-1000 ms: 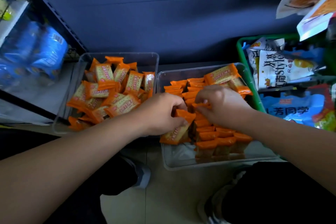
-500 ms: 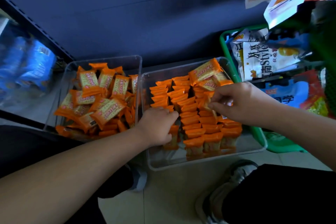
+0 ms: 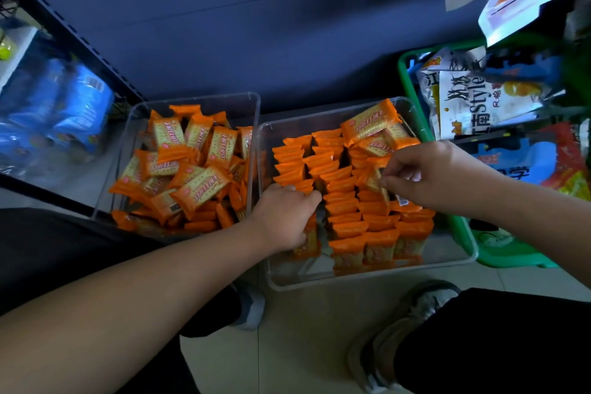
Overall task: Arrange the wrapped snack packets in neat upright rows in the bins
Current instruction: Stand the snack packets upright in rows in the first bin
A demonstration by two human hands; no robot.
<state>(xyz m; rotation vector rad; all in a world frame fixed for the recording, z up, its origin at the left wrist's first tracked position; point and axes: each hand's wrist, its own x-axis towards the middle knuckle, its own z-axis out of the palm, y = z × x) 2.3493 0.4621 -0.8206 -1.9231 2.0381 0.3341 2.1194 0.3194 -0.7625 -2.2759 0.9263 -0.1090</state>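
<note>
View from the head camera, looking down at two clear rectangular plastic bins side by side on a pale tiled floor (image 3: pixel 287 345). The left clear bin (image 3: pixel 224 99) holds a loose heap of orange wrapped snack packets (image 3: pixel 195 176), lying flat and tilted at mixed angles. The right clear bin (image 3: pixel 367 278) holds orange packets standing upright in three rows (image 3: pixel 345 211) running front to back, with a few flat packets (image 3: pixel 371 121) resting on top at the far right corner. The left hand (image 3: pixel 284 217) is curled down into the leftmost row near the bin's front; its fingers are closed among the packets, but whether it actually grips one cannot be told. The right hand (image 3: pixel 428 176) is over the rightmost row, thumb and fingertips pinched together on the top edge of an upright packet (image 3: pixel 372 181). Just right of this bin stands a green plastic basket (image 3: pixel 412 96) filled with larger snack bags in white, blue and red. Blue packages (image 3: pixel 73 105) lie on a dark shelf at left. Grey shoes (image 3: pixel 393 339) and dark trouser legs occupy the foreground.
</note>
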